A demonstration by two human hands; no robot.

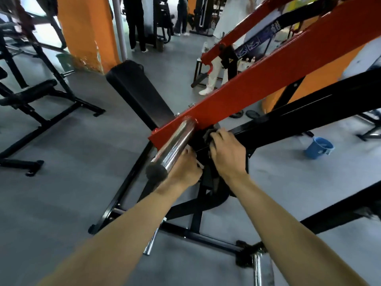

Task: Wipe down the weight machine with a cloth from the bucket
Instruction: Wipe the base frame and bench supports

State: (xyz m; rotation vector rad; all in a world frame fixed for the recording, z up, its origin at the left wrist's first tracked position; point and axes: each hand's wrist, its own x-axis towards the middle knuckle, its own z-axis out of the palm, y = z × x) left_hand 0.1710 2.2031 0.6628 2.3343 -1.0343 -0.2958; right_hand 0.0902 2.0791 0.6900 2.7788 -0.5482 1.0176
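The weight machine has a red lever arm, a chrome plate peg sticking toward me, and a black frame. Under the peg's base, my right hand grips a dark grey cloth against the black frame. My left hand sits below the peg and pinches the cloth's lower part; its fingers are partly hidden by the peg. A blue bucket stands on the floor to the right.
A black padded seat back rises behind the red arm. Black benches stand at the left, orange pillars behind. People stand at the back. Another chrome peg juts up at bottom right.
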